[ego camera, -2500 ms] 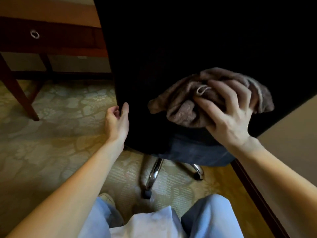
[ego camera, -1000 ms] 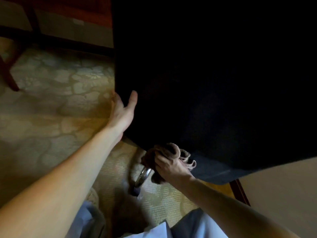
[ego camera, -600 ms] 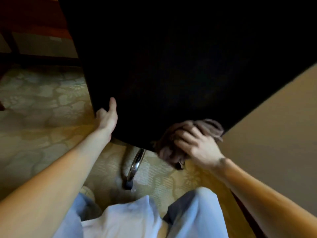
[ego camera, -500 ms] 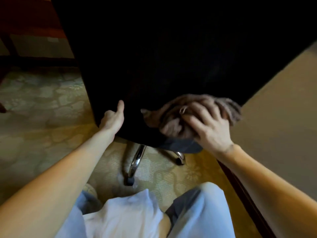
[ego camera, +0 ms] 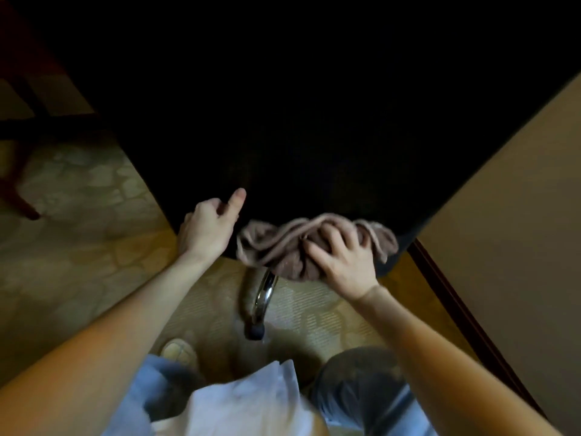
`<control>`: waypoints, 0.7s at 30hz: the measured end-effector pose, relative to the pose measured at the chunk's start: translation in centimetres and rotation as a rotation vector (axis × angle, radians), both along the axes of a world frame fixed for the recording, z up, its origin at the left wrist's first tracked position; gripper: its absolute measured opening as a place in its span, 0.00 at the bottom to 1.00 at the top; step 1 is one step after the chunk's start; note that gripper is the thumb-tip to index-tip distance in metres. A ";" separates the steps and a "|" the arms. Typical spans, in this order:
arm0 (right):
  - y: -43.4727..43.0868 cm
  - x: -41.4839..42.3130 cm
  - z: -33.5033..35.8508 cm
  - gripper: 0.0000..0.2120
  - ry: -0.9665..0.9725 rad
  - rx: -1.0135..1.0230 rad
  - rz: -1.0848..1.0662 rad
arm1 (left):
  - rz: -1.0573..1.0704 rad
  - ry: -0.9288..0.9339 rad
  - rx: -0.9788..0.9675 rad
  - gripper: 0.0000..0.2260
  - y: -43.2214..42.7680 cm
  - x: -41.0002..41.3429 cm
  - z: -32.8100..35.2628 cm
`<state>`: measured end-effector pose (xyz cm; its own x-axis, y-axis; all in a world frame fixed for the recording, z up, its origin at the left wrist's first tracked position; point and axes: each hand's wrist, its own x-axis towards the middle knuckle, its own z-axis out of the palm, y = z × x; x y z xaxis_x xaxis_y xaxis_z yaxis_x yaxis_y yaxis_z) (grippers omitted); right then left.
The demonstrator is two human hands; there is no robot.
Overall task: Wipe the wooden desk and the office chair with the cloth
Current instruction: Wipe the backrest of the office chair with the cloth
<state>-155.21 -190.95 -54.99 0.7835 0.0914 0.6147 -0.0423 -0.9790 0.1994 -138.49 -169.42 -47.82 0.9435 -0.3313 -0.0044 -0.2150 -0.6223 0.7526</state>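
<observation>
Now that cloth (ego camera: 276, 247) sits low again at bottom edge of office chair (ego camera: 314, 121), guessing backrest pass nearly done; my right hand (ego camera: 342, 262) clutches cloth, left hand (ego camera: 204, 228) grips chair's side edge.

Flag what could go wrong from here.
1. The cloth is bunched under the right hand, folds hanging past the lower edge of the office chair; they could snag the chrome leg.
2. Only the left hand, gripping its edge, steadies the chair on its caster; hard pushing might roll it.
</observation>
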 end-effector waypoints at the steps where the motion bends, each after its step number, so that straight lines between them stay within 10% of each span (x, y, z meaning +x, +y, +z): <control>1: 0.0 -0.2 -1.8 0.14 0.037 0.028 0.010 | -0.014 0.009 0.003 0.34 -0.1 0.0 0.1; 16: -1.5 -2.5 -7.2 0.14 0.424 0.148 0.067 | 0.006 0.112 -0.043 0.28 -2.5 -1.6 0.0; 21: -2.6 -4.4 1.6 0.24 0.123 0.148 -0.056 | 0.040 0.122 -0.056 0.29 -2.4 -2.8 0.6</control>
